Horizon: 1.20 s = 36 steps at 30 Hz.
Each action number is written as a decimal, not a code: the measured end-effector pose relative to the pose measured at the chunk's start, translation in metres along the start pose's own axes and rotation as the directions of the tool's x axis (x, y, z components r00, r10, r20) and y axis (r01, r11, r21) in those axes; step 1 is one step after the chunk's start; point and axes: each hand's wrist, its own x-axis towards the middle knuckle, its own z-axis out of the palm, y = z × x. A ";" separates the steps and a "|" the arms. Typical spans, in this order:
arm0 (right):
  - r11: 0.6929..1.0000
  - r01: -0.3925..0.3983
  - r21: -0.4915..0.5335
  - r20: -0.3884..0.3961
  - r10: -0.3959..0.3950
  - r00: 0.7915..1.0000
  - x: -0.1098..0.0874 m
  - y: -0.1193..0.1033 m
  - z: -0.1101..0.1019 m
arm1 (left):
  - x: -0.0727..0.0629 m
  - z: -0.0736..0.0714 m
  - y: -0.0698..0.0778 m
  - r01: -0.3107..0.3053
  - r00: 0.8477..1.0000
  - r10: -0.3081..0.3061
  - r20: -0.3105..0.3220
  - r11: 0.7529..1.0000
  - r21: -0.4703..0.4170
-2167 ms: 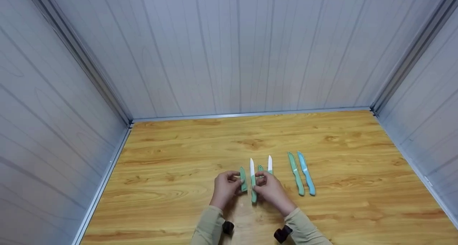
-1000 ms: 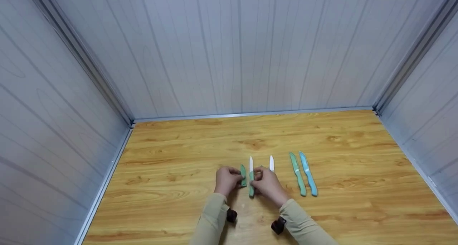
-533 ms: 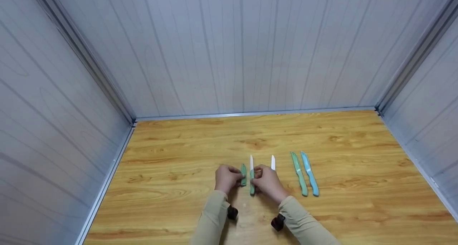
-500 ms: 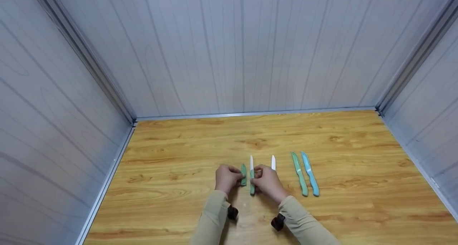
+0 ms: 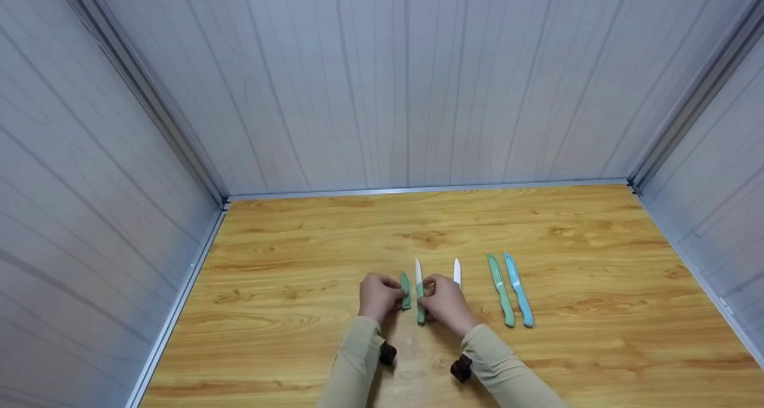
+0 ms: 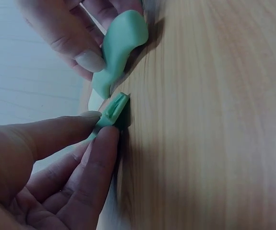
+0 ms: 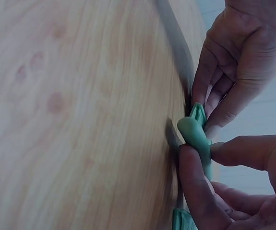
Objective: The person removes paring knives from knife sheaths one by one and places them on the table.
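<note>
My left hand (image 5: 379, 297) pinches a green knife sheath (image 5: 405, 289) between thumb and fingers; its slotted open end shows in the left wrist view. Just to the right, my right hand (image 5: 446, 303) pinches a paring knife (image 5: 420, 312) by its green handle, the white blade bare and pointing away from me. Sheath and knife lie side by side, apart in the head view. Behind the right hand a second white blade (image 5: 457, 271) sticks out, its handle hidden. Another green sheath (image 7: 182, 220) shows at the bottom of the right wrist view.
To the right, a sheathed green knife (image 5: 501, 291) and a sheathed blue knife (image 5: 518, 289) lie side by side on the wooden table (image 5: 286, 241). Pale panel walls (image 5: 370, 98) enclose the table at the back and both sides.
Both hands have shifted slightly away from me with the sheath and the knife. The other sheath, partly visible between the knives before, is now covered by the right hand in the head view.
</note>
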 end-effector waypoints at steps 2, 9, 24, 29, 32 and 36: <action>0.999 -0.020 0.029 0.007 0.019 1.000 0.000 0.000 0.000 | 0.001 0.000 0.000 0.015 1.000 -0.015 0.005 1.000 0.009; 0.999 -0.025 0.023 0.008 0.025 1.000 -0.001 0.000 0.001 | 0.002 0.001 0.000 0.025 1.000 -0.025 -0.001 1.000 0.006; 0.999 -0.032 -0.013 0.007 0.032 0.999 -0.003 0.002 0.003 | 0.003 0.003 -0.006 -0.036 0.999 0.036 -0.023 0.999 0.029; 1.000 -0.017 -0.016 -0.010 0.017 1.000 -0.003 0.002 0.002 | 0.003 0.003 -0.007 -0.035 0.999 0.036 -0.023 0.999 0.025; 1.000 -0.015 -0.009 -0.010 0.015 1.000 -0.004 0.003 0.000 | 0.003 0.003 -0.007 -0.035 0.999 0.036 -0.028 0.999 0.030; 0.999 -0.026 0.040 0.005 0.026 1.000 -0.004 0.005 -0.001 | 0.002 0.002 -0.006 -0.027 0.999 0.028 -0.033 0.999 0.027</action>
